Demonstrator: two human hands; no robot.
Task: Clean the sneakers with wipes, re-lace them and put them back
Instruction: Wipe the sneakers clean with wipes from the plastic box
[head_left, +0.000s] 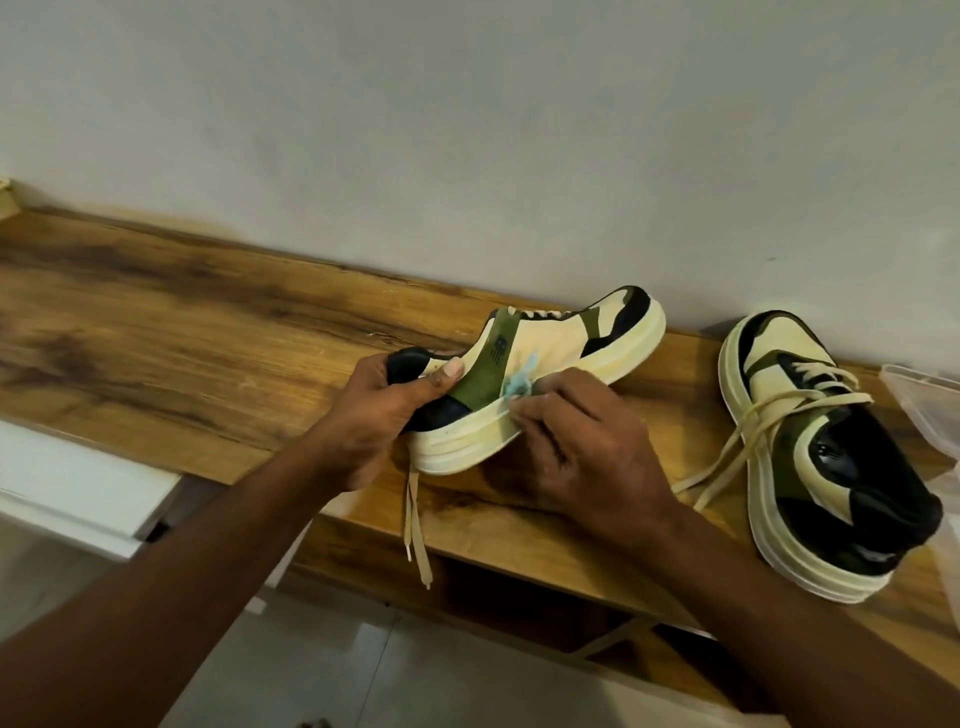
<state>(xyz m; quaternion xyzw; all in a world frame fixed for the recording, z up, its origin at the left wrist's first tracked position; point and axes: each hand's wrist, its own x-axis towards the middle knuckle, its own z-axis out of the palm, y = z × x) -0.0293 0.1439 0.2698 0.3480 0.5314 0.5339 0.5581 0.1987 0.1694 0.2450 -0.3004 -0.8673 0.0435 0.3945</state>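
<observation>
A cream, green and black sneaker (561, 343) is tipped on its side over the wooden table (182, 322). My left hand (384, 410) grips its black heel, thumb on the upper. My right hand (576, 447) pinches a crumpled pale-blue wipe (519, 382) against the sneaker's side, just above the thick cream sole. Loose cream laces (418, 525) hang down from this sneaker past the table edge. The second sneaker (826, 452) stands upright on the table at the right, toe toward the wall, its laces loose and trailing to the left.
A clear plastic container (924, 400) lies at the right edge, beyond the second sneaker. A grey wall (467, 130) runs along the table's far side. White furniture (78, 483) stands below the table's near edge at the left, with tiled floor (322, 670) beneath.
</observation>
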